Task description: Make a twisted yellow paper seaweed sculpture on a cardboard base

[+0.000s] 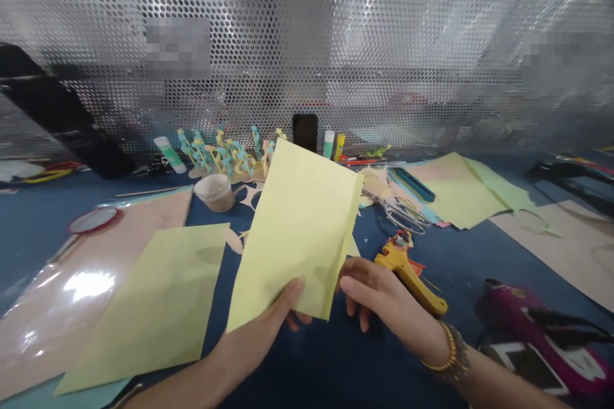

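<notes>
Left hand (256, 335) and right hand (378, 297) clamped on a pale yellow paper sheet (297, 230)!
Hands close together at its lower edge, a yellow-handled tool (407, 275) just beside them.

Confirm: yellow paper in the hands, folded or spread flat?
Folded, it seems: the yellow paper shows a crease down its right side, near the right hand.

Yellow tool (410, 278) beside right hand (384, 297)

A pale yellow paper sheet (295, 236), creased near its ragged right edge, is held up tilted, its corners pointing away
</notes>
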A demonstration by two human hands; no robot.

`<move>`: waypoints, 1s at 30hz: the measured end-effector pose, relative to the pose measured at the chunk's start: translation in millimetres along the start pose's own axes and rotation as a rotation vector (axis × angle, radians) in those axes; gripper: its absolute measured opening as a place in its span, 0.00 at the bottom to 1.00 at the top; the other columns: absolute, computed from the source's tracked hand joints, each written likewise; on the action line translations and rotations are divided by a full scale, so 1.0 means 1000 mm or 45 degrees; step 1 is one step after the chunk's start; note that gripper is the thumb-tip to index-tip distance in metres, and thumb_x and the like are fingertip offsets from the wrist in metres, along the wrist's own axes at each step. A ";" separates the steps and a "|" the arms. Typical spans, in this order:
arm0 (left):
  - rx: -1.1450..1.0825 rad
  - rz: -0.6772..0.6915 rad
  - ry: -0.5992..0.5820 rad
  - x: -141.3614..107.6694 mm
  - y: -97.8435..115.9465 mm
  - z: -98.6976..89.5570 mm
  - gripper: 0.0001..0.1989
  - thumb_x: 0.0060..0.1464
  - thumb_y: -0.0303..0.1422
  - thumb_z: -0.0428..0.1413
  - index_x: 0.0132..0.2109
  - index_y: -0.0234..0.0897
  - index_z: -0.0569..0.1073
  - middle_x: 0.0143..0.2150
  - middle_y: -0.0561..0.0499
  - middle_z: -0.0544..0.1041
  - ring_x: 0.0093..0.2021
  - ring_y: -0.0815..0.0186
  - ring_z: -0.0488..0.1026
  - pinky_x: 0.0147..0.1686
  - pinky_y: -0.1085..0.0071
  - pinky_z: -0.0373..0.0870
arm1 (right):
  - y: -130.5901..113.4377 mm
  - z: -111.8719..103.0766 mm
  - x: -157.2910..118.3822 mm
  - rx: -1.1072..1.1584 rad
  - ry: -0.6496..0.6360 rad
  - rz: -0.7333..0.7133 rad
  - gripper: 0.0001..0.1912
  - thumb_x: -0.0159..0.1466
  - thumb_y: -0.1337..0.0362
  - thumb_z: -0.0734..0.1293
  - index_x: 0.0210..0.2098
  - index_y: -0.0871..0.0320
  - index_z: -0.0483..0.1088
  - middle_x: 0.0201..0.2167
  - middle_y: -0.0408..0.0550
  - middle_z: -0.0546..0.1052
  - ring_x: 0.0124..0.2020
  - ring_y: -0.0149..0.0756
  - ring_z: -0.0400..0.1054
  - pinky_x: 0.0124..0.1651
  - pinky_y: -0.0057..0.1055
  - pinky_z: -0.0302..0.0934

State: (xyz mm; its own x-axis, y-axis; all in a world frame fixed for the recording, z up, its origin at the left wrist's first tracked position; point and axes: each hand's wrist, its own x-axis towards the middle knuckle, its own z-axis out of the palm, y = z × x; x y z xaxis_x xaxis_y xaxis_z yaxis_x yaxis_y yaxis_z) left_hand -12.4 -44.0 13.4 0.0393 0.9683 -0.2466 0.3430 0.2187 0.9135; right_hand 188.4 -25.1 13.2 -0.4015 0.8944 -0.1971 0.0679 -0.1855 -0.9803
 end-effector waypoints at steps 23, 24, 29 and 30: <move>-0.104 -0.149 0.291 0.001 0.021 -0.003 0.14 0.47 0.45 0.58 0.23 0.41 0.77 0.21 0.52 0.80 0.26 0.60 0.77 0.37 0.68 0.75 | -0.024 -0.052 -0.015 -1.622 0.483 -0.170 0.16 0.64 0.60 0.60 0.50 0.54 0.68 0.47 0.52 0.74 0.46 0.48 0.69 0.42 0.41 0.65; -0.125 -0.146 0.320 0.003 0.021 -0.004 0.14 0.47 0.45 0.58 0.24 0.41 0.77 0.21 0.52 0.80 0.25 0.60 0.77 0.36 0.68 0.76 | -0.028 -0.064 -0.014 -1.752 0.557 -0.131 0.15 0.65 0.60 0.58 0.49 0.54 0.68 0.47 0.52 0.74 0.46 0.47 0.70 0.42 0.40 0.65; -0.176 -0.118 0.336 0.008 0.018 -0.004 0.15 0.46 0.45 0.58 0.25 0.39 0.77 0.22 0.51 0.80 0.26 0.60 0.78 0.39 0.66 0.76 | -0.041 -0.119 0.016 -2.075 0.596 0.183 0.15 0.67 0.63 0.54 0.46 0.60 0.68 0.45 0.57 0.74 0.45 0.45 0.69 0.42 0.35 0.62; -0.181 -0.120 0.330 0.009 0.017 -0.004 0.14 0.47 0.45 0.58 0.25 0.39 0.77 0.22 0.51 0.80 0.26 0.60 0.78 0.40 0.66 0.75 | -0.041 -0.127 0.026 -2.081 0.565 0.222 0.14 0.66 0.63 0.56 0.43 0.62 0.70 0.42 0.58 0.75 0.44 0.46 0.70 0.41 0.35 0.61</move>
State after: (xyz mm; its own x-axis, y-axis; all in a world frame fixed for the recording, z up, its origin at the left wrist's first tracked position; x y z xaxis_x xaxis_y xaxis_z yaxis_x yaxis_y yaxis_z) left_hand -10.0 -31.4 28.3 -0.2337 0.9373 -0.2584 0.1982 0.3061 0.9311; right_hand 290.7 57.7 46.6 -0.0408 0.9991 -0.0065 0.9923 0.0413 0.1164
